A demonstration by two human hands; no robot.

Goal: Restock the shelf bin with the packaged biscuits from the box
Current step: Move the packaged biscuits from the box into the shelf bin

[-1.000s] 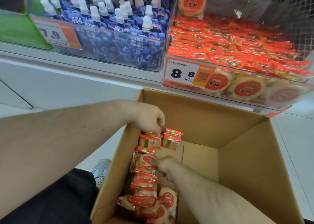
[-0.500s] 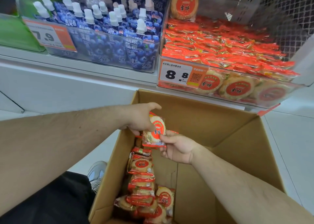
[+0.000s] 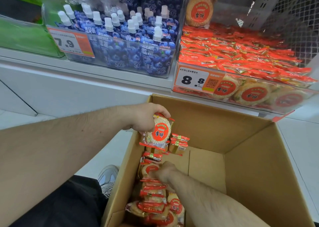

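Note:
A cardboard box (image 3: 259, 166) stands open on the floor below the shelf. A row of red-and-clear biscuit packets (image 3: 153, 197) lies along its left wall. My left hand (image 3: 145, 119) hovers over the box's far left corner, shut on a small stack of biscuit packets (image 3: 159, 133) with the round red label facing me. My right hand (image 3: 165, 172) is down inside the box, slightly blurred, with its fingers curled onto a packet (image 3: 149, 169) in the row. The clear shelf bin (image 3: 245, 95) with the 8.8 price tag sits up right, holding many of the same packets (image 3: 233, 54).
A neighbouring clear bin of blue spouted pouches (image 3: 131, 42) with a 7.9 tag stands left of the biscuit bin. A green bin (image 3: 25, 35) is at the far left. My shoe (image 3: 107, 176) rests beside the box on the white floor.
My right hand passed a packet up to the stack in my left hand, then dropped back into the box onto the row. My left hand has stayed at the box's corner.

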